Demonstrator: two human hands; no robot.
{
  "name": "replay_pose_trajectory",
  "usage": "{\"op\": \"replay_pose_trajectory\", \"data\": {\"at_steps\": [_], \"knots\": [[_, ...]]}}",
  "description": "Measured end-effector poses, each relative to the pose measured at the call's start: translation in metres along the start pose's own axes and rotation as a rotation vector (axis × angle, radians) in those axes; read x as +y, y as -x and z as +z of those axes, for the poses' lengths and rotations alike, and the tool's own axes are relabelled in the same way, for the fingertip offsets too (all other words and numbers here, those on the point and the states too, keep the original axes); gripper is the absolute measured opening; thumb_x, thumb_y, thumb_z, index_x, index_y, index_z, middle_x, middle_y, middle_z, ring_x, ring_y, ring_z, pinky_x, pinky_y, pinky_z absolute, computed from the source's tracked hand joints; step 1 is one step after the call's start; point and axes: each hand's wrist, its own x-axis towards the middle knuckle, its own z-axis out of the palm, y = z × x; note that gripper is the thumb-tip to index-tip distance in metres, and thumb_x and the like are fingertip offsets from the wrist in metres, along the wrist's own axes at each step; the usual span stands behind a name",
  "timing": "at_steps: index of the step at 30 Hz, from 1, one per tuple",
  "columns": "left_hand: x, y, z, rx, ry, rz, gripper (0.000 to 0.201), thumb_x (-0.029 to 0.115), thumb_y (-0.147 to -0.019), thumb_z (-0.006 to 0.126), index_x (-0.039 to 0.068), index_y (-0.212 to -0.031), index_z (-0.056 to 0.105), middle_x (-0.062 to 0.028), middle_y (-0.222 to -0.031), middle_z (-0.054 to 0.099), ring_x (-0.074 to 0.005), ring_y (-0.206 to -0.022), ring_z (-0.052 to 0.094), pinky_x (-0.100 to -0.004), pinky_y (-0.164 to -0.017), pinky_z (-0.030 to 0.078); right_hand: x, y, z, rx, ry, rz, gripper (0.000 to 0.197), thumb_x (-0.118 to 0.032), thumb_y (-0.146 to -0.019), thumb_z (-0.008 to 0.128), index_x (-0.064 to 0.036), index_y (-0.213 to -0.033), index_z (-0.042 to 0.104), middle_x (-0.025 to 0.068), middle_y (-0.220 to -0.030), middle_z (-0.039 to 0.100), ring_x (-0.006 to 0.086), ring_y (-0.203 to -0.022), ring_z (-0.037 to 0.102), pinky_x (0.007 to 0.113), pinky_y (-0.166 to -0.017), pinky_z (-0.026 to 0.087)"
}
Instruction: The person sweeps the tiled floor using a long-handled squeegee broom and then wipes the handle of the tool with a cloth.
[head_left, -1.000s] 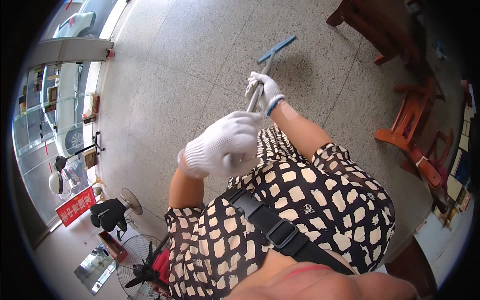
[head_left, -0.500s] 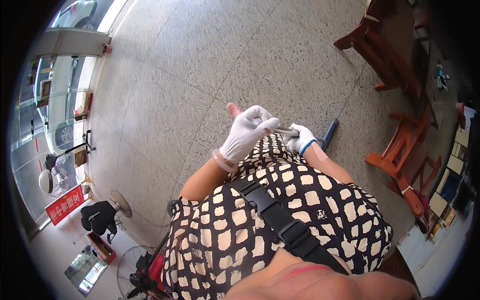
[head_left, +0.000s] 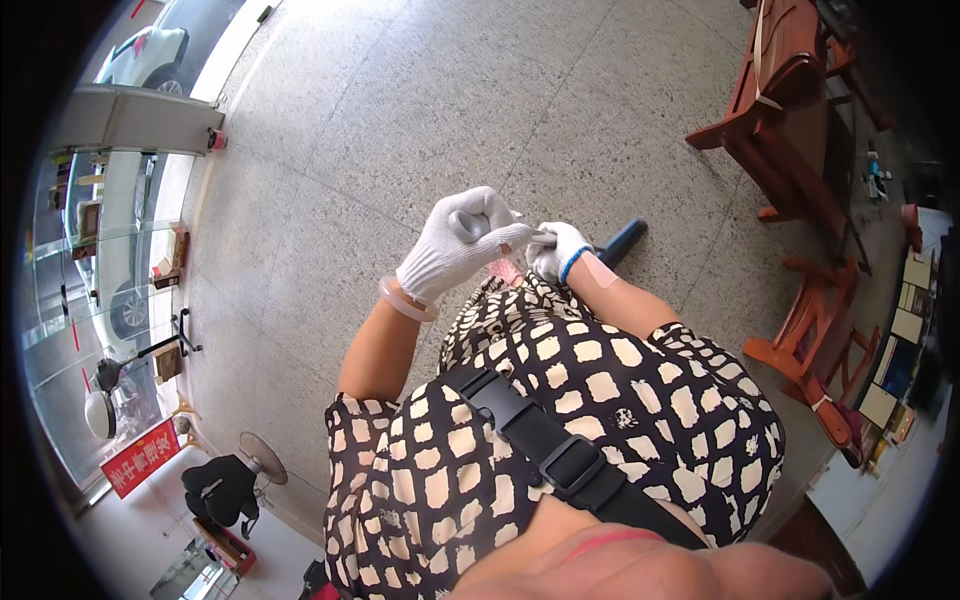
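Note:
My left hand [head_left: 460, 240], in a white knit glove, is raised in front of my body with thumb and fingers closed in a pinch. A bit of skin shows at a fingertip. My right hand [head_left: 560, 252] wears a white glove with a blue cuff edge, its fingers curled. Between the two hands is a small, narrow greyish-white piece [head_left: 543, 238], too small to name. Just beyond my right hand, a dark blue bar-like thing [head_left: 625, 240] points out over the floor. Something pink and textured [head_left: 505, 270] peeks out below my left hand.
Speckled stone floor [head_left: 430, 110] spreads ahead. Reddish-brown wooden chairs [head_left: 765, 130] stand along the right. On the left are a glass front [head_left: 110, 260], a red sign [head_left: 140, 458], a black seat-like object [head_left: 220, 490] and a round fan [head_left: 262, 458].
Both hands have shifted left and slightly up. My left hand has turned, showing its curled fingers. The pink thing now lies below the left hand instead of beyond it. The view has swung slightly.

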Motion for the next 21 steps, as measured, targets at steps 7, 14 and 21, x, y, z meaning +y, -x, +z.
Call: {"op": "replay_pose_trajectory", "data": {"at_steps": [7, 14, 21], "knots": [[0.069, -0.044, -0.089, -0.086, -0.311, 0.151, 0.022, 0.007, -0.073, 0.078, 0.006, -0.068, 0.057, 0.0004, -0.064, 0.057, -0.0061, -0.059, 0.051, -0.0299, -0.073, 0.051, 0.031, -0.014, 0.159, -0.252, 0.315, -0.073, 0.020, -0.006, -0.079, 0.048, -0.0071, -0.059, 0.044, 0.0057, -0.061, 0.048, 0.0161, -0.049, 0.045, 0.027, -0.048, 0.043], [0.056, -0.138, -0.158, -0.215, -0.645, 0.438, 0.024, 0.012, -0.070, 0.078, 0.007, -0.076, 0.055, -0.0060, -0.074, 0.056, -0.0222, -0.071, 0.055, -0.0352, -0.071, 0.049, 0.000, -0.113, 0.300, -0.474, 0.199, 0.033, 0.025, -0.011, -0.080, 0.055, -0.0109, -0.058, 0.044, 0.0056, -0.062, 0.054, 0.0177, -0.051, 0.052, 0.031, -0.052, 0.049], [0.057, -0.227, -0.241, -0.229, -0.607, 0.533, 0.028, 0.009, -0.069, 0.080, 0.009, -0.070, 0.052, -0.0034, -0.070, 0.054, -0.0220, -0.072, 0.058, -0.0415, -0.092, 0.047, -0.019, -0.153, 0.430, -0.517, 0.222, 0.077, 0.033, -0.021, -0.091, 0.056, -0.0144, -0.062, 0.043, -0.0003, -0.056, 0.050, 0.0148, -0.049, 0.051, 0.030, -0.051, 0.047]]}}
